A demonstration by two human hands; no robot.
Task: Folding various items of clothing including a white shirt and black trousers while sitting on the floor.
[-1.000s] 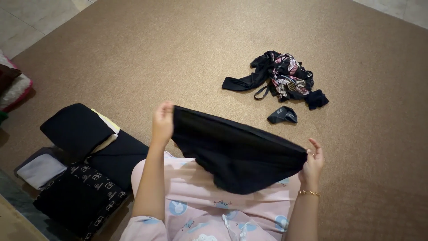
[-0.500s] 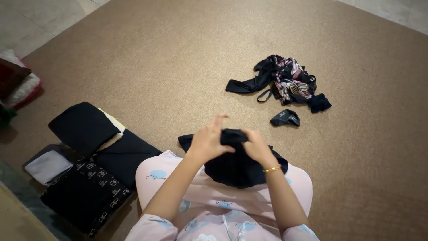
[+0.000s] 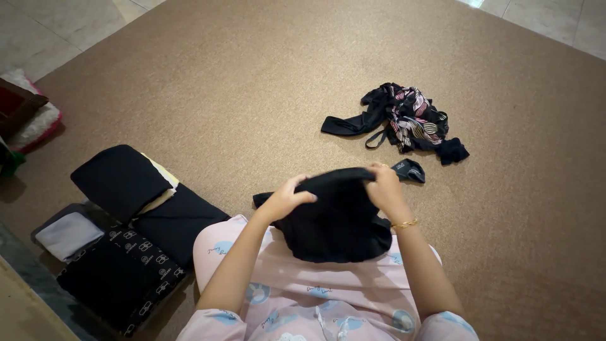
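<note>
Gripping black garment (image 3: 334, 218) w/ both hands, left (image 3: 284, 201) & right (image 3: 383, 188), over lap.

Carpet (image 3: 252, 95): underlies everything in view. Garment (image 3: 338, 218): near centre, over the person's lap, held at its upper edge between left hand (image 3: 284, 201) and right hand (image 3: 384, 188). Small folded piece (image 3: 409, 169): on the carpet just beyond the right hand. Loose clothing heap (image 3: 404, 120): farther out, to the right, apart from the small piece. Folded stack (image 3: 126, 221): on the carpet left of the lap, several pieces overlapping. Cushion (image 3: 28, 117): far left edge, beyond the stack.
</note>
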